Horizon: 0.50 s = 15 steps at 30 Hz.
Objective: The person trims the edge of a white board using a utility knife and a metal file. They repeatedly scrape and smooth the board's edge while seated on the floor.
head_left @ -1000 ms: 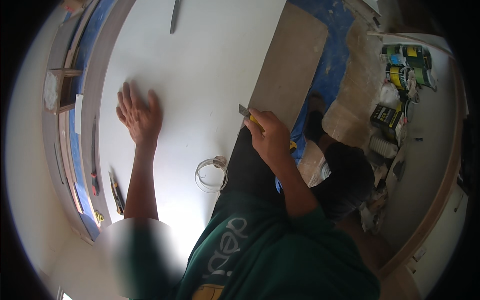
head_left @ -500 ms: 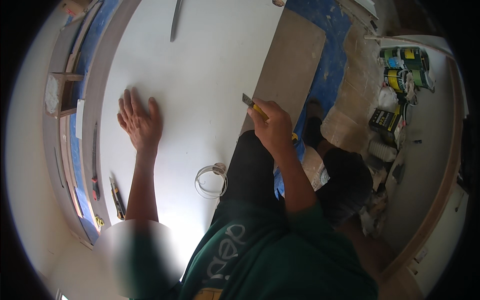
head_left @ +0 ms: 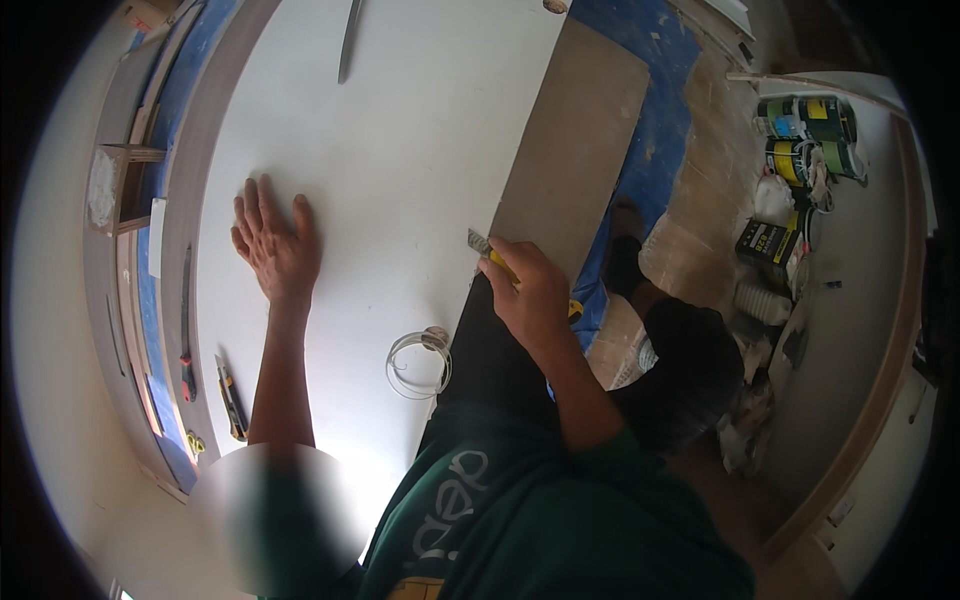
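Observation:
My left hand (head_left: 275, 245) rests palm down on a large white panel (head_left: 400, 150), its fingers stretched out and holding nothing. At the panel's right edge, my right hand (head_left: 532, 295) grips a yellow-handled utility knife (head_left: 502, 265). Its grey blade points up and left, over the panel's edge. A loose coil of thin white strip (head_left: 391, 373) lies nearer me on the panel, beside a round hole (head_left: 435, 338). A black and yellow utility knife (head_left: 231, 400) lies left of my left forearm. Farther off on the panel is a narrow grey strip (head_left: 349, 45).
Along the panel's left side lie a long red-handled tool (head_left: 188, 380) and a yellow-handled item (head_left: 195, 441). A brown board (head_left: 570, 130) borders the panel's right, above blue floor sheeting (head_left: 655, 120). Cans (head_left: 828, 117) and a dark box (head_left: 768, 240) stand at the right wall.
My right hand has moved toward me and slightly left along the panel's edge, with the utility knife in it. The left hand stays nearly in place on the panel.

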Each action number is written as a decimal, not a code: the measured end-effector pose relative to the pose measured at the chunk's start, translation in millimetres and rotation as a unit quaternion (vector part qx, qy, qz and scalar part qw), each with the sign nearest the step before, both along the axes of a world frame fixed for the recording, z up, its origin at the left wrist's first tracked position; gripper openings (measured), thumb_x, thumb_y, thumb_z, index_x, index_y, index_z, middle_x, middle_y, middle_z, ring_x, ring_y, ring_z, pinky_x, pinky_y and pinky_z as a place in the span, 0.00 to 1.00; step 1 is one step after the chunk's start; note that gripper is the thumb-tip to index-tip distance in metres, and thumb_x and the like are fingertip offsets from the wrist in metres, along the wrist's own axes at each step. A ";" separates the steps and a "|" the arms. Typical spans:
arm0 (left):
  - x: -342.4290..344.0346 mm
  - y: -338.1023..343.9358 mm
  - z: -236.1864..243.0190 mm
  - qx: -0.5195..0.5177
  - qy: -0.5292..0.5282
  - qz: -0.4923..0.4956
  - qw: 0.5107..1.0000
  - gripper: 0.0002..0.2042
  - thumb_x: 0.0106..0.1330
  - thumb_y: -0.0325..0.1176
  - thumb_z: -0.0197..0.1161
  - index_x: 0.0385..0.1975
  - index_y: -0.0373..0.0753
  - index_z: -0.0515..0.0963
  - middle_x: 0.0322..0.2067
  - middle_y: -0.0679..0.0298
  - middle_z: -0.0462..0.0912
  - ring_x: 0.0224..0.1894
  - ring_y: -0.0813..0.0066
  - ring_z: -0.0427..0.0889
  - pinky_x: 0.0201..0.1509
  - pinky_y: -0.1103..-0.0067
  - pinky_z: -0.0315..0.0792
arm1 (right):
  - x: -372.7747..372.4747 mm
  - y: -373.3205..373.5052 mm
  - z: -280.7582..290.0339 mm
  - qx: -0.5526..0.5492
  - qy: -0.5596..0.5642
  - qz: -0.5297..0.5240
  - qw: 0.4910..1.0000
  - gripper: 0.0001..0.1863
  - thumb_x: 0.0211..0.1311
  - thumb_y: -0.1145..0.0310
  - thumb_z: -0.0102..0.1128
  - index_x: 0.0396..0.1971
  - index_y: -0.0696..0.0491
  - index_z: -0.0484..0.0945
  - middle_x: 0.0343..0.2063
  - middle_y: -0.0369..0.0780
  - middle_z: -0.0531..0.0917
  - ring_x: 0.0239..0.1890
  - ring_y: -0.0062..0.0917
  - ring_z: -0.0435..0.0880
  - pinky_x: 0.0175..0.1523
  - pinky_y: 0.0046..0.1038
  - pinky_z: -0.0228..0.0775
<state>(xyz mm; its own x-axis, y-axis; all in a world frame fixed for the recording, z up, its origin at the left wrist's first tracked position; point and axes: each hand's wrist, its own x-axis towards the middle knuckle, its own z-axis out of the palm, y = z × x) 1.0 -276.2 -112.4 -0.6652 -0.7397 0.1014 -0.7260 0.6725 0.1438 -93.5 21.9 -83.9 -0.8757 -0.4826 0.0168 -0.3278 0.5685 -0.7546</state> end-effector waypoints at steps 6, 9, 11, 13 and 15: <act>1.5 -0.2 0.1 -0.001 -0.016 0.004 1.000 0.33 0.76 0.54 0.45 0.75 0.43 0.56 0.75 0.53 0.57 0.79 0.52 0.48 0.80 0.54 0.41 | -7.4 -1.2 5.0 0.029 -0.001 0.012 1.000 0.14 0.61 0.67 0.69 0.45 0.57 0.84 0.34 0.45 0.85 0.35 0.40 0.86 0.41 0.37 0.78; 2.0 0.1 0.6 0.011 -0.002 0.002 1.000 0.33 0.76 0.55 0.45 0.75 0.42 0.56 0.75 0.53 0.56 0.79 0.52 0.48 0.80 0.53 0.41 | -4.9 -1.0 4.2 0.015 -0.020 -0.002 1.000 0.14 0.61 0.67 0.69 0.44 0.57 0.84 0.35 0.45 0.86 0.36 0.40 0.87 0.41 0.37 0.78; 2.6 0.6 0.5 0.005 -0.008 0.002 1.000 0.34 0.76 0.55 0.45 0.75 0.42 0.55 0.75 0.53 0.56 0.79 0.52 0.48 0.80 0.54 0.41 | -5.1 -0.4 2.6 0.012 -0.024 -0.002 1.000 0.14 0.61 0.67 0.70 0.43 0.57 0.84 0.35 0.45 0.86 0.36 0.40 0.87 0.41 0.37 0.78; 2.9 0.4 0.8 0.000 -0.013 0.002 1.000 0.34 0.76 0.55 0.45 0.75 0.42 0.55 0.74 0.53 0.56 0.79 0.52 0.48 0.80 0.54 0.41 | -10.4 -2.1 2.5 0.019 -0.012 0.012 1.000 0.13 0.61 0.67 0.70 0.43 0.57 0.84 0.35 0.46 0.86 0.36 0.41 0.87 0.41 0.37 0.78; 2.8 1.0 0.4 -0.005 -0.018 0.002 1.000 0.34 0.75 0.55 0.45 0.75 0.42 0.55 0.74 0.53 0.56 0.79 0.53 0.48 0.80 0.54 0.41 | -9.7 -2.3 4.7 0.031 -0.025 0.005 0.999 0.13 0.61 0.66 0.69 0.43 0.57 0.84 0.35 0.46 0.86 0.37 0.41 0.86 0.42 0.37 0.78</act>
